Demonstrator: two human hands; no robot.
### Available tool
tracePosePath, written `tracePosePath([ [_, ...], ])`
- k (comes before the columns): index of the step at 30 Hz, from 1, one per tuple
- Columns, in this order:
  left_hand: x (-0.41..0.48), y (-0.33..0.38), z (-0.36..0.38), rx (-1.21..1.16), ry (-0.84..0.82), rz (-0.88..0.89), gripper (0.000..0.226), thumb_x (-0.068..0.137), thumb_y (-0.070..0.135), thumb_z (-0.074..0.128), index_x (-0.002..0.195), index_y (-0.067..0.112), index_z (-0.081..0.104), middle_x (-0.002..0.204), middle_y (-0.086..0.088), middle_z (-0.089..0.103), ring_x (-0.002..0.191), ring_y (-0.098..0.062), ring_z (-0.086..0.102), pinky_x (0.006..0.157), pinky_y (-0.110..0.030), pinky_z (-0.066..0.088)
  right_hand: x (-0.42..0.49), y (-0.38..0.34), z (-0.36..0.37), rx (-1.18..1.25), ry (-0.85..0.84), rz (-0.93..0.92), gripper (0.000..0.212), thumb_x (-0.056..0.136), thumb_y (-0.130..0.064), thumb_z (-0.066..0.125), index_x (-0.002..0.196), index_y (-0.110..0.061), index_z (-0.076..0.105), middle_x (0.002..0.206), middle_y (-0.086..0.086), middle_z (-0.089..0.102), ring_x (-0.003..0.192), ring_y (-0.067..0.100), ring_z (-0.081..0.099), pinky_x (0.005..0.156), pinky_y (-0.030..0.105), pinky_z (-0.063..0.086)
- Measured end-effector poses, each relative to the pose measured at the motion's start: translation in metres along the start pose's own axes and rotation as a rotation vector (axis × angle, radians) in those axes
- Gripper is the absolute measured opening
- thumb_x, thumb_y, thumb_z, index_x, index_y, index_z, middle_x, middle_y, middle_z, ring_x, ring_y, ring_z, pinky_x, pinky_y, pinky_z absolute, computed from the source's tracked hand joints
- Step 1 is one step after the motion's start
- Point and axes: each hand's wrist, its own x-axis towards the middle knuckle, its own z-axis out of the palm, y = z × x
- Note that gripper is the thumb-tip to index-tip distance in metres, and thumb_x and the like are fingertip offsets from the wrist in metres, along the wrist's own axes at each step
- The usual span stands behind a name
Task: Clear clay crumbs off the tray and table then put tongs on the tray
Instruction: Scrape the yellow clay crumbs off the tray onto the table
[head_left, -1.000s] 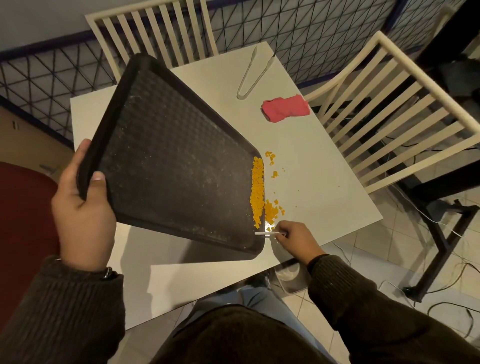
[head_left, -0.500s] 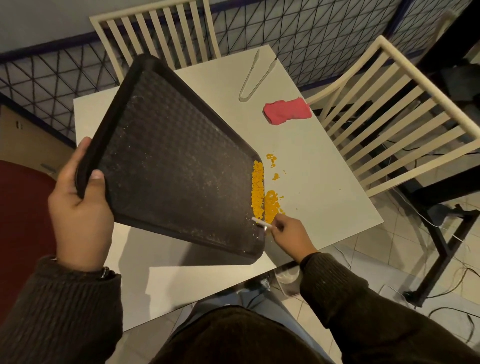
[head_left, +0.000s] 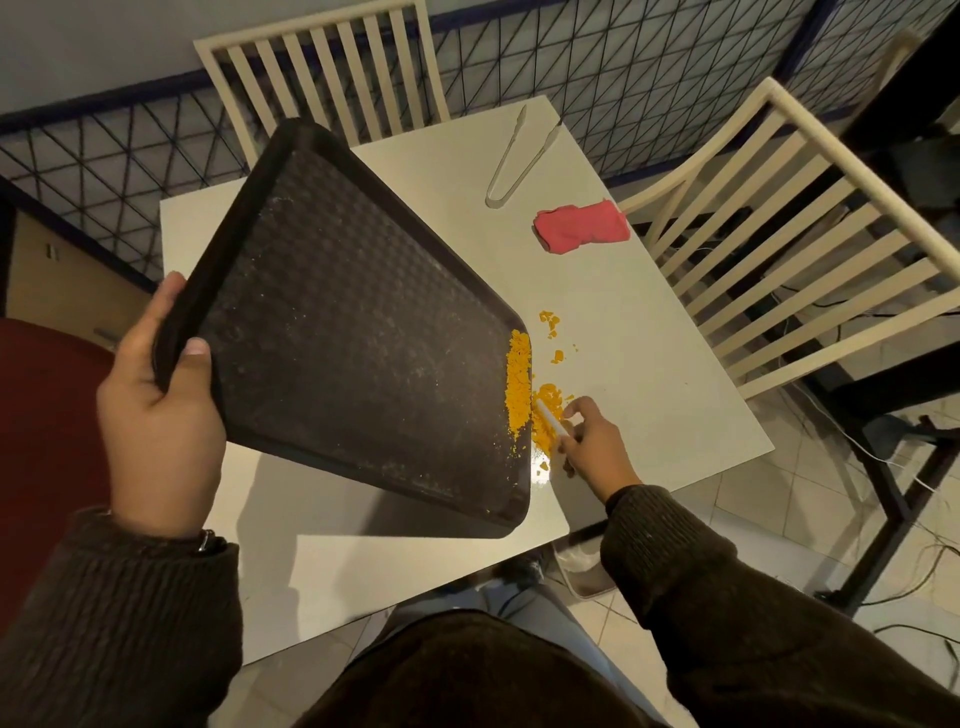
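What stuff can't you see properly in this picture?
- Table under the tilted tray: hidden by the tray, so any crumbs there can't be seen.
- White stick in the right hand: too thin to identify; its end is hidden in the fingers.
- Left hand fingers: behind the tray.
- Container below the table edge: mostly hidden by the sleeve.

No writing, label, brand or number can be read anywhere in view. The black tray (head_left: 337, 332), the tongs (head_left: 511, 161) and the white table (head_left: 649, 332) carry no legible marks.
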Motion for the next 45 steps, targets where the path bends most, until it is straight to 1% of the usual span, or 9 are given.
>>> tracePosePath([
  [6,-0.005,0.009,0.004,-0.022,0.003,-0.007,0.041,0.092,0.029,0.045,0.12,0.058,0.054,0.141,0.01,0.055,0.129,-0.005,0.053,0.111,-0.039,0.043,0.009,-0.001,0.001,-0.006,0.065,-0.004,0.017,0.082,-0.006,0.064,0.066,-0.011,0.061,0.062,0.004,0.061,0.052,0.019,0.054,0.06,0.034,0.049],
  [9,-0.005,0.01,0.003,-0.004,0.007,-0.023,0.043,0.096,0.023,0.044,0.118,0.059,0.054,0.141,0.011,0.054,0.13,-0.003,0.052,0.111,-0.038,0.043,0.016,-0.004,0.002,-0.077,0.05,-0.04,0.013,0.083,-0.017,0.068,0.075,-0.006,0.07,0.069,0.006,0.065,0.066,0.024,0.058,0.073,0.04,0.05],
  [13,-0.003,0.01,0.0,-0.008,0.003,-0.04,0.043,0.095,0.025,0.044,0.119,0.058,0.054,0.141,0.011,0.054,0.13,-0.004,0.052,0.111,-0.039,0.043,0.009,-0.008,-0.001,-0.186,0.022,-0.107,0.02,0.088,-0.003,0.055,0.095,-0.01,0.072,0.101,0.012,0.072,0.094,0.028,0.065,0.09,0.035,0.049],
  [15,-0.002,0.011,0.0,-0.012,0.012,-0.058,0.043,0.096,0.023,0.044,0.117,0.06,0.054,0.141,0.013,0.054,0.129,-0.003,0.052,0.111,-0.038,0.043,0.001,-0.009,-0.004,-0.176,0.04,-0.129,0.018,0.088,-0.005,0.054,0.092,-0.017,0.067,0.095,0.01,0.071,0.085,0.027,0.066,0.084,0.037,0.053],
  [20,-0.002,0.011,0.001,-0.026,0.04,-0.065,0.043,0.094,0.024,0.045,0.118,0.058,0.056,0.141,0.011,0.056,0.129,-0.004,0.053,0.111,-0.037,0.043,-0.029,-0.011,-0.004,-0.233,-0.077,-0.19,0.033,0.089,-0.006,0.055,0.118,-0.019,0.063,0.095,0.011,0.072,0.085,0.03,0.067,0.083,0.037,0.052],
  [26,-0.002,0.014,0.001,-0.023,0.034,-0.058,0.042,0.092,0.029,0.046,0.125,0.054,0.055,0.143,0.011,0.054,0.132,-0.006,0.05,0.112,-0.04,0.041,-0.05,-0.005,0.009,-0.467,-0.099,-0.168,0.022,0.091,-0.003,0.047,0.102,-0.009,0.065,0.088,0.015,0.067,0.081,0.03,0.059,0.065,0.031,0.038],
  [33,-0.007,0.021,0.001,-0.014,-0.018,-0.053,0.042,0.099,0.024,0.042,0.122,0.058,0.052,0.144,0.011,0.052,0.133,-0.007,0.049,0.111,-0.042,0.043,-0.014,-0.009,0.016,-0.341,0.021,-0.082,0.013,0.092,-0.005,0.047,0.093,-0.01,0.059,0.076,0.011,0.057,0.069,0.028,0.05,0.06,0.032,0.036],
  [38,-0.007,0.021,-0.003,-0.019,-0.014,-0.037,0.044,0.096,0.027,0.044,0.135,0.045,0.05,0.143,0.01,0.053,0.133,-0.008,0.05,0.111,-0.043,0.043,-0.011,-0.019,0.014,-0.285,0.103,-0.035,0.011,0.093,-0.011,0.047,0.097,-0.009,0.057,0.08,0.012,0.061,0.068,0.027,0.053,0.058,0.03,0.037],
  [45,-0.004,0.02,-0.003,-0.028,0.001,-0.048,0.045,0.096,0.025,0.043,0.14,0.038,0.047,0.143,0.009,0.053,0.132,-0.007,0.05,0.111,-0.042,0.043,-0.036,-0.03,0.031,-0.304,-0.05,-0.111,0.009,0.094,-0.012,0.044,0.099,-0.01,0.051,0.074,0.005,0.052,0.066,0.024,0.048,0.05,0.028,0.03],
])
